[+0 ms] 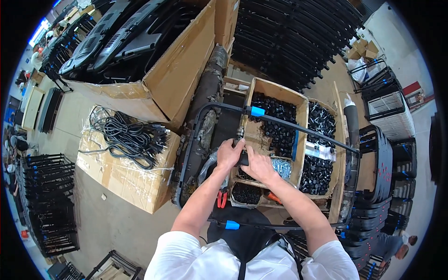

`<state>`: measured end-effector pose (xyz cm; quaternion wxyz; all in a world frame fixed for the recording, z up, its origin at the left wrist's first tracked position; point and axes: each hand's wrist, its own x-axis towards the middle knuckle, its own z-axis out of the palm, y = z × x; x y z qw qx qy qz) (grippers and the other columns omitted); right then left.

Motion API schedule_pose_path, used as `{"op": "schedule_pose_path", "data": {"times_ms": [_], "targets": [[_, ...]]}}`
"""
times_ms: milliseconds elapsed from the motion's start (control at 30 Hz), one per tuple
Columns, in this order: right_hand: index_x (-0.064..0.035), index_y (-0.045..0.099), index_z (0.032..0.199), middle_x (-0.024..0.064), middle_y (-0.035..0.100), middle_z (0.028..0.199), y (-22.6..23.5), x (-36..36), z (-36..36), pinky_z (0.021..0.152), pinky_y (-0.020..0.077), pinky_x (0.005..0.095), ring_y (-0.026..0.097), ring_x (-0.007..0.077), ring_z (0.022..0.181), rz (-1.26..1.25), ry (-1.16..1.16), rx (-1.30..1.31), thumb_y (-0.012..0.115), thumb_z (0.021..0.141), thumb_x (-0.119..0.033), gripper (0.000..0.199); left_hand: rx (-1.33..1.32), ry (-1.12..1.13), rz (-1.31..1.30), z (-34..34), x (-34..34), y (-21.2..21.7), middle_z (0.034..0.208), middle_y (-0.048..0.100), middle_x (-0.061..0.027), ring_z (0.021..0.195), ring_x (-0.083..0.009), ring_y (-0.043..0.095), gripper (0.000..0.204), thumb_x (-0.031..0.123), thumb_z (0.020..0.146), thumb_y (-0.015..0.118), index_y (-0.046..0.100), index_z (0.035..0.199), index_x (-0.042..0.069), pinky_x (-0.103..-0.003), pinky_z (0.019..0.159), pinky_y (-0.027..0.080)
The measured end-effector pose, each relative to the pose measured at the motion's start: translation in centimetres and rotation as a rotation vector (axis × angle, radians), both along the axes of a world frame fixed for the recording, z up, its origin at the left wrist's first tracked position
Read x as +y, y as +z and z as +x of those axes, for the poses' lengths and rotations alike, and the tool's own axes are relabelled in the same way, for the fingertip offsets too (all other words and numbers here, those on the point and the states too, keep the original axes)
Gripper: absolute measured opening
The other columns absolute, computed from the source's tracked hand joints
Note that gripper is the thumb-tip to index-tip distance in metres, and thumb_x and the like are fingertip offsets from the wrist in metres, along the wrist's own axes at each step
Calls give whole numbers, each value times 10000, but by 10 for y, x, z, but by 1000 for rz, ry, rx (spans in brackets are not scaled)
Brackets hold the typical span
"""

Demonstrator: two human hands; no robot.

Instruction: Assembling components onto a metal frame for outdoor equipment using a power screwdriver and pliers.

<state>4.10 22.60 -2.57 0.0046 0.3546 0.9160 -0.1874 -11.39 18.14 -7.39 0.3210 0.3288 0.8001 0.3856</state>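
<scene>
In front of me, my right hand (260, 165) is wrapped around a dark cylindrical power tool (243, 159). My left hand (229, 154) has its fingers closed at the tool's metal front end (240, 133); any small part pinched there is too small to make out. Both forearms reach over a black tubular frame (298, 127) lying across the bench, with blue tape (257, 111) on its bars. Beyond my hands a wooden tray (254, 88) holds black plastic parts (280, 105). Silver screws (282, 167) lie beside my right hand.
Small black parts fill a bin (246, 193) near me, beside red-handled pliers (222, 198). At right are more black fittings (317, 175). A carton (116, 172) with coiled black cables (135, 137) stands left, below a large box (182, 65) of black panels. Stacked frames (289, 37) rise behind.
</scene>
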Motion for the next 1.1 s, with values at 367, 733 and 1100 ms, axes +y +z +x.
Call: {"op": "schedule_pose_path", "data": {"times_ms": [367, 733, 1100], "targets": [[18, 494, 1295, 263, 722, 988, 6, -4, 2, 764, 621, 507, 747, 441, 859, -3, -1, 4, 813, 797, -262, 654, 15, 27, 161, 5, -7, 7, 991, 698, -269, 956, -453, 677, 555, 519, 967, 687, 721, 955, -34, -496, 844, 515], [23, 496, 1275, 247, 729, 940, -5, 1, 1, 741, 622, 505, 750, 429, 844, 1, -23, 40, 804, 810, -268, 629, 44, 18, 147, 1, 2, 5, 944, 676, -248, 910, -439, 670, 537, 497, 966, 695, 696, 886, -34, -494, 803, 504], [11, 401, 1474, 297, 739, 916, -14, 9, 1, 792, 599, 563, 738, 480, 859, -58, -55, 68, 841, 770, -247, 870, 82, 5, 66, 0, 11, -3, 1019, 713, -257, 961, -450, 689, 551, 524, 968, 690, 684, 1008, -26, -500, 852, 525]]}}
